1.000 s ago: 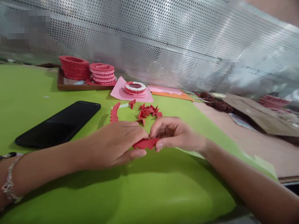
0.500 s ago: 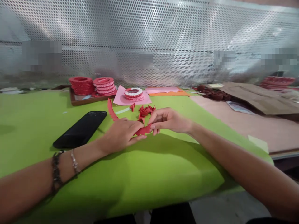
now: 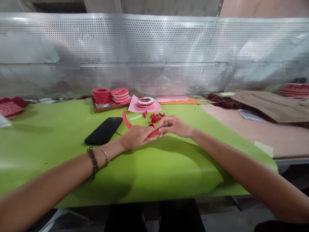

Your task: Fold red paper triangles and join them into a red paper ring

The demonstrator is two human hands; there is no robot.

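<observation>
Between my two hands is a red paper strip (image 3: 153, 133) with a jagged edge, held just above the green tabletop. My left hand (image 3: 137, 137) grips its left part, thumb on top and fingers below. At its right end, my right hand (image 3: 172, 125) pinches it between thumb and fingertips. Just beyond my fingers lie several small folded red paper pieces (image 3: 156, 117), with one red triangle (image 3: 144, 114) a little apart. A second, curved red paper strip (image 3: 126, 119) lies behind my left hand.
A black phone (image 3: 103, 131) lies left of my hands. Farther back are a brown tray (image 3: 100, 110) with stacked red and pink rings, a white-topped ring stack (image 3: 145, 102) on pink paper, and brown paper (image 3: 263, 104) at right. A perforated metal panel (image 3: 154, 42) stands behind.
The camera view has tilted up and turned left, so the table items appear shifted right. Both hands keep hold of the red strip, with little visible change in their grip.
</observation>
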